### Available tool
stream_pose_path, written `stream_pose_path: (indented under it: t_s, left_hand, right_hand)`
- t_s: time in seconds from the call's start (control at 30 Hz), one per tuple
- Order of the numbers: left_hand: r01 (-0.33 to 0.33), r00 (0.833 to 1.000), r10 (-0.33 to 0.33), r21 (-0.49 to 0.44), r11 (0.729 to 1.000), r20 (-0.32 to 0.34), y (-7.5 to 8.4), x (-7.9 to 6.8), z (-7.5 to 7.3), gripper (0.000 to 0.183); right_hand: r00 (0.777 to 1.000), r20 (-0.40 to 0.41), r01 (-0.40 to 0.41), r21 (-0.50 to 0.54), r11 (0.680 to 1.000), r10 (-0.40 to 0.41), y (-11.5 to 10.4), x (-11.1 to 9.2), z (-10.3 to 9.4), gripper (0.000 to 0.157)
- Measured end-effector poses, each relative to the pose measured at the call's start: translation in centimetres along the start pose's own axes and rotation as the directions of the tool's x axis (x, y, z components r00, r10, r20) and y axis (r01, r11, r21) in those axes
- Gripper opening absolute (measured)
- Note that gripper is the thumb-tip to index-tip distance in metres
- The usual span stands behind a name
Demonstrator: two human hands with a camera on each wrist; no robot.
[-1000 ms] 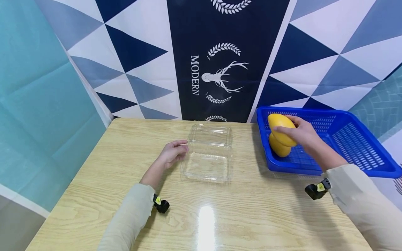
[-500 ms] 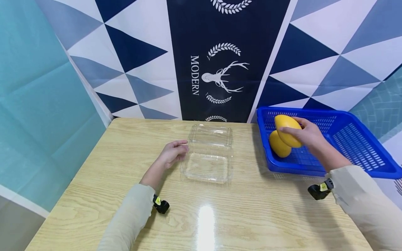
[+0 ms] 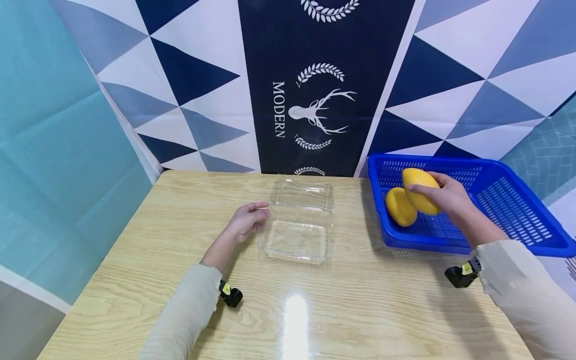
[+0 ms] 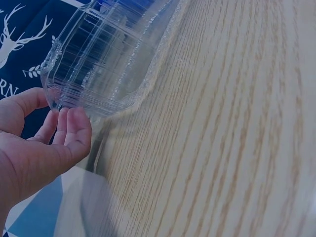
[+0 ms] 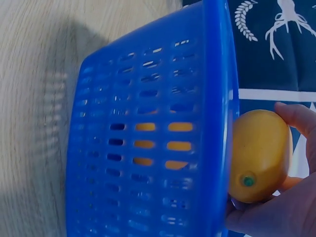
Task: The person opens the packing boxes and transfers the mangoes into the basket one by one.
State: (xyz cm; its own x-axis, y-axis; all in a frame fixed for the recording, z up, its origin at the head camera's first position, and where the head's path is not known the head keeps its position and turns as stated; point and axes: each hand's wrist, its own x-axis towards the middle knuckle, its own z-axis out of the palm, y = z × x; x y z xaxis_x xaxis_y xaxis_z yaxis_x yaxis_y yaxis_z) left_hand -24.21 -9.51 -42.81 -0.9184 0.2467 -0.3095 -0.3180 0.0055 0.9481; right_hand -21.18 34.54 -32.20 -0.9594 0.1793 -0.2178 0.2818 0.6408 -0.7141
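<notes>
My right hand (image 3: pixel 450 195) grips a yellow mango (image 3: pixel 422 191) by its side, thumb toward me, within the blue plastic basket (image 3: pixel 384 235). In the right wrist view a small green stem spot shows on this held mango (image 5: pixel 261 153), just past the basket's rim. A second mango (image 3: pixel 400 207) leans in the basket's left end, beside the held one. On the table, a clear plastic clamshell box (image 3: pixel 294 240) lies with its lid (image 3: pixel 301 195) folded back. My left hand (image 3: pixel 249 220) pinches the box's left edge near the hinge; the left wrist view shows its fingertips meeting there.
The wooden table (image 3: pixel 360 310) reaches back to a patterned wall cloth (image 3: pixel 310 150). A teal cloth (image 3: pixel 58 150) hangs at the left. The basket's slotted walls rise around the mangoes at the table's right side.
My right hand has moved right and slightly toward me with the mango, uncovering more of the mango in the basket. My left hand and the box have stayed put.
</notes>
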Motion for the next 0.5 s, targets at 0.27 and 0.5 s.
stream_pose_path:
  t_s: [0.27, 0.5]
  left_hand:
    - [0.003, 1.0, -0.003, -0.003, 1.0, 0.0, -0.1, 0.0, -0.1, 0.049]
    - [0.001, 1.0, -0.001, 0.001, 1.0, -0.007, -0.2, 0.0, -0.1, 0.048]
  right_hand:
    - [0.999, -0.024, -0.027, -0.001, 1.0, 0.027, 0.8, 0.3, -0.3, 0.103]
    - [0.999, -0.036, -0.035, -0.005, 0.999, 0.035, 1.3, 0.5, -0.5, 0.103]
